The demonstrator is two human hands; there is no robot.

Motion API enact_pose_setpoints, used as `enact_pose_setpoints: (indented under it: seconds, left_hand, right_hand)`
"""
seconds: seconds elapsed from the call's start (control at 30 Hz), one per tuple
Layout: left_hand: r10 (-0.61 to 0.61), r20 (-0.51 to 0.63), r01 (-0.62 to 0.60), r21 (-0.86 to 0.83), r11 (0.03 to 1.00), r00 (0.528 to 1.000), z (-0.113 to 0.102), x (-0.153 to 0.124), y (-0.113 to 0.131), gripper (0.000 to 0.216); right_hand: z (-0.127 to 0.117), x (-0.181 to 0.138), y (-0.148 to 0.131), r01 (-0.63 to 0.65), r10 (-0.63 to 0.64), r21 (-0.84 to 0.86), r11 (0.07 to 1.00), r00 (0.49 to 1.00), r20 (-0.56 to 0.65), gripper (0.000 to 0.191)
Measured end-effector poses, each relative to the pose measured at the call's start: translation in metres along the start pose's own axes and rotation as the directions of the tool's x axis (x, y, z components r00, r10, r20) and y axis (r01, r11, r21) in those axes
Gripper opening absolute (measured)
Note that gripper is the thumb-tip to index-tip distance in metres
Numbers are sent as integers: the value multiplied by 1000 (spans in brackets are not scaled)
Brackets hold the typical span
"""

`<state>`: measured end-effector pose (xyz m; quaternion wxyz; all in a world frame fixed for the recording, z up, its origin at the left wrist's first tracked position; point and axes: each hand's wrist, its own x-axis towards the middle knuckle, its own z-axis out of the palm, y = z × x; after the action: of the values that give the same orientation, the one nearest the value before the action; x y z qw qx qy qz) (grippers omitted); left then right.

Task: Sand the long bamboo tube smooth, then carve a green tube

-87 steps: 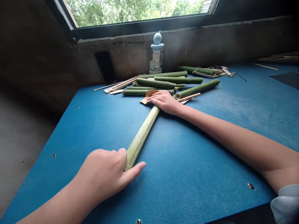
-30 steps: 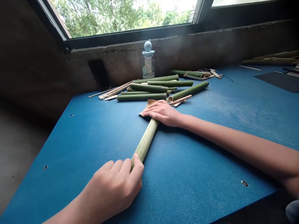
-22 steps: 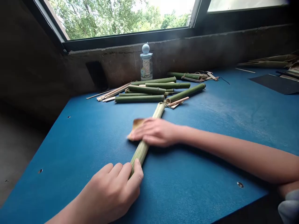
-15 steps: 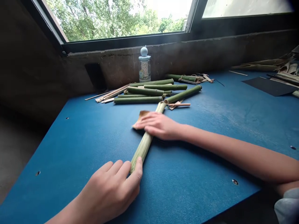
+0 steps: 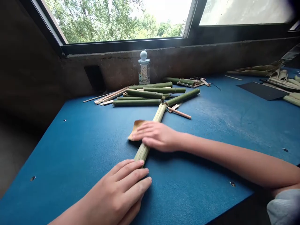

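A pale, peeled bamboo tube [image 5: 159, 113] lies slantwise on the blue table, its far end touching the green bamboo pieces. Over its near end lies my left hand [image 5: 122, 187], fingers stretched forward across it and hiding that end; the thumb is mostly out of sight. My right hand [image 5: 158, 137] presses a curled tan piece of sandpaper [image 5: 135, 128] onto the middle of the tube, fingers flat on top. Most of the sandpaper is covered by the hand; its left part sticks out.
Several green bamboo tubes [image 5: 138, 102] and thin strips lie behind. A pinkish stick [image 5: 181, 113] rests to their right. By the wall stands a jar with a blue lid [image 5: 143, 67]. At the right are a black sheet [image 5: 261, 90] and bamboo scraps [image 5: 284, 82].
My right hand and the sandpaper have slid nearer along the tube. The left hand's fingers have gone from a curled grip to lying stretched over the end. The pinkish stick has swung round.
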<state>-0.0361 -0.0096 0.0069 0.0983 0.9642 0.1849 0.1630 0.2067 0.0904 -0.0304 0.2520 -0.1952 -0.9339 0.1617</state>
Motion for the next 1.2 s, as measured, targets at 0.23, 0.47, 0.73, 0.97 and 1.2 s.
enact_pose_setpoints:
  seconds: [0.23,0.47,0.73,0.97,1.2]
  left_hand:
    - [-91,133,141,-439,887,987,-3,11,3,24]
    - [-61,99,96,-406,909,993,7,15,-3,21]
    - [40,-119,-90,-452,888,992,30,36,-4,7]
    - [-20,-47,-9,-554,833,999,27,43,15,7]
    - [142,76,-87,-487,869,987,19,73,-17,9]
  right_hand:
    - [-10,-3,17,63,-64,6,998,995,78,43]
    - [-12,-7,20,-64,64,-68,996,998,9,41]
    - [5,-1,-1,174,-174,8,985,982,69,41]
    - [-41,-29,73,-149,144,-203,968,989,-36,43]
    - [-36,-28,71,-174,169,-141,975,984,-52,42]
